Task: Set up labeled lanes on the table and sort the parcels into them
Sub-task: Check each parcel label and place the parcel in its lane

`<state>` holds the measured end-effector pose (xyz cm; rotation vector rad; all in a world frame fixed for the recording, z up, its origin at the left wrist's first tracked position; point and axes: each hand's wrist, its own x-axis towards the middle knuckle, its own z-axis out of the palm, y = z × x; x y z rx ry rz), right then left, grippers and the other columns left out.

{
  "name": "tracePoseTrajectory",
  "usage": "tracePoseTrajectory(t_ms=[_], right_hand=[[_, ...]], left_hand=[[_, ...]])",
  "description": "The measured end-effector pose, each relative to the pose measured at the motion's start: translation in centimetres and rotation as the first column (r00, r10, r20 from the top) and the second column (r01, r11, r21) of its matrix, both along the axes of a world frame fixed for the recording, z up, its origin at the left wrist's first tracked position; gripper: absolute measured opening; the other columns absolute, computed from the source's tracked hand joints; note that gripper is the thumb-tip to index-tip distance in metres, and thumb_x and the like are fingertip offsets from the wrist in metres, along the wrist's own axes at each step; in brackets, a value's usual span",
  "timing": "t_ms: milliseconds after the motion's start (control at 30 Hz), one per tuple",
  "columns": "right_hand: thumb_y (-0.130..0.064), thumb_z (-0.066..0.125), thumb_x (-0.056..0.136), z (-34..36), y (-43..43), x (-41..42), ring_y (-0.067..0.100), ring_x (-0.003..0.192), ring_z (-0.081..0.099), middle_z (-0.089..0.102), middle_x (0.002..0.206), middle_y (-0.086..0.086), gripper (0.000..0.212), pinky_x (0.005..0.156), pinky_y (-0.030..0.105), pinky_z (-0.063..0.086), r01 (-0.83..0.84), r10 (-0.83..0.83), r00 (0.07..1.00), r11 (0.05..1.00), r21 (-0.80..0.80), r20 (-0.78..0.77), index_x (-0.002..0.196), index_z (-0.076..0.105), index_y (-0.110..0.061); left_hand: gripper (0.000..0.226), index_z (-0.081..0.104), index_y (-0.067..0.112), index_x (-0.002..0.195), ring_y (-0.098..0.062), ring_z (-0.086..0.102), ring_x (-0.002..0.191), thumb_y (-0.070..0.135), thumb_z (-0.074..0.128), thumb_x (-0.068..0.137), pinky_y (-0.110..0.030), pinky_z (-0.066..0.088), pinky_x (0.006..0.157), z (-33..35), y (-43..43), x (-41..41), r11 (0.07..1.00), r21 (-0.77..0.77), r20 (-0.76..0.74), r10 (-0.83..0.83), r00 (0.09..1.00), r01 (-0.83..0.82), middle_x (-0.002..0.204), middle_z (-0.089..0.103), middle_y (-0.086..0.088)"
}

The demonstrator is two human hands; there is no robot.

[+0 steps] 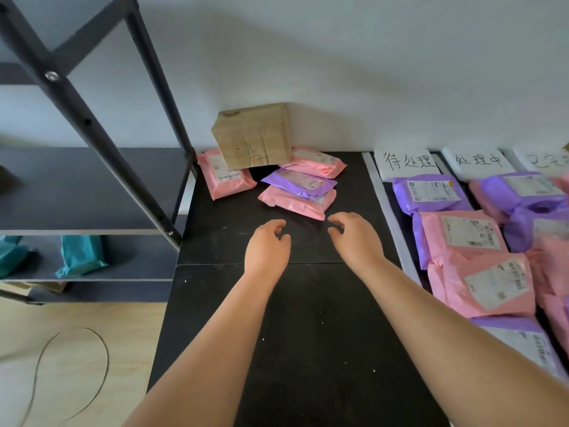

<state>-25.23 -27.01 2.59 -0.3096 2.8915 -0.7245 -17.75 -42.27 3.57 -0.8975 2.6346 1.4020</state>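
Note:
My left hand (267, 245) and my right hand (354, 234) hover over the black table (308, 318), fingers loosely curled, holding nothing. Just beyond them lies a pink parcel (297, 202) with a purple parcel (300, 182) on top and another pink parcel (314, 162) behind. A brown taped box (254, 135) leans against the wall, resting on a pink parcel (223, 177). On the right, white handwritten lane labels (408, 163) (478, 161) (545, 160) head rows of pink and purple parcels (471, 238).
A dark metal shelf rack (92, 124) stands at the left, with teal bags (78, 254) on its lower shelf. A thin cable (74, 374) loops on the wooden floor. A white strip (391, 217) borders the first lane.

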Motion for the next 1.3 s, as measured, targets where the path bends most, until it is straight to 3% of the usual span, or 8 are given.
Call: tracePoseTrajectory(t_ms=[233,400,667,833,967,1133,1300], right_hand=[[-0.018,0.059,0.096,-4.1,-2.6,-8.6,0.019,0.09,0.065,0.068,0.104,0.004,0.022,0.067,0.026,0.046,-0.046,0.055,0.997,0.989,0.143,-0.058,0.117,0.067,-0.014],[-0.011,0.056,0.094,-6.4,-4.8,-13.3,0.027,0.111,0.06,0.064,0.124,0.008,0.04,0.086,0.035,0.047,-0.128,0.138,0.99,0.957,0.258,-0.018,0.134,0.059,-0.017],[-0.01,0.057,0.093,-8.6,-6.1,-15.5,0.028,0.109,0.054,0.06,0.119,0.008,0.029,0.083,0.035,0.042,-0.201,0.219,0.976,0.922,0.331,-0.015,0.121,0.063,-0.014],[-0.016,0.052,0.094,-9.2,-6.0,-16.1,0.027,0.093,0.058,0.065,0.109,0.005,0.027,0.066,0.031,0.037,-0.162,0.178,0.983,0.95,0.267,-0.035,0.115,0.07,-0.019],[-0.014,0.049,0.098,-7.9,-5.3,-15.4,0.029,0.101,0.059,0.063,0.118,0.008,0.032,0.074,0.032,0.043,-0.165,0.189,0.979,0.956,0.241,-0.081,0.121,0.07,-0.018],[-0.014,0.049,0.102,-5.8,-4.5,-13.7,0.027,0.105,0.062,0.059,0.127,0.01,0.031,0.081,0.034,0.051,-0.123,0.125,0.98,0.992,0.023,-0.155,0.127,0.067,-0.016],[-0.004,0.054,0.097,-1.9,-2.7,-10.4,0.023,0.11,0.061,0.06,0.126,0.01,0.026,0.078,0.021,0.042,-0.072,0.027,0.966,0.983,-0.166,-0.258,0.115,0.073,-0.009]], left_hand=[[0.035,0.058,0.024,0.132,-0.014,0.06,0.112,0.018,0.052,0.098,-0.024,0.044,0.089,-2.2,-0.9,-3.7,0.999,-0.004,0.053,0.035,0.998,-0.034,0.131,0.06,0.003],[0.034,0.059,0.024,0.13,-0.013,0.059,0.113,0.017,0.052,0.098,-0.028,0.047,0.095,-3.5,-1.2,-6.0,0.998,-0.001,0.063,0.056,0.996,-0.056,0.128,0.061,0.004],[0.035,0.059,0.023,0.131,-0.012,0.06,0.111,0.016,0.052,0.097,-0.027,0.047,0.093,-4.8,-1.2,-7.7,0.996,-0.006,0.09,0.089,0.992,-0.089,0.127,0.063,0.005],[0.035,0.058,0.024,0.132,-0.011,0.059,0.11,0.016,0.051,0.098,-0.024,0.045,0.088,-4.5,-1.1,-7.8,0.995,-0.026,0.097,0.097,0.991,-0.095,0.126,0.062,0.006],[0.035,0.058,0.024,0.132,-0.011,0.059,0.109,0.017,0.051,0.098,-0.024,0.046,0.088,-3.7,-0.8,-7.2,0.994,-0.031,0.091,0.104,0.99,-0.102,0.126,0.062,0.006],[0.037,0.056,0.023,0.134,-0.01,0.058,0.102,0.016,0.051,0.098,-0.024,0.046,0.083,-2.1,-0.5,-6.2,0.992,-0.022,0.055,0.122,0.991,-0.121,0.124,0.062,0.006],[0.033,0.061,0.021,0.13,-0.013,0.061,0.107,0.017,0.05,0.099,-0.03,0.05,0.091,0.3,-0.1,-4.3,0.994,-0.005,-0.008,0.109,0.994,-0.109,0.122,0.065,0.005]])
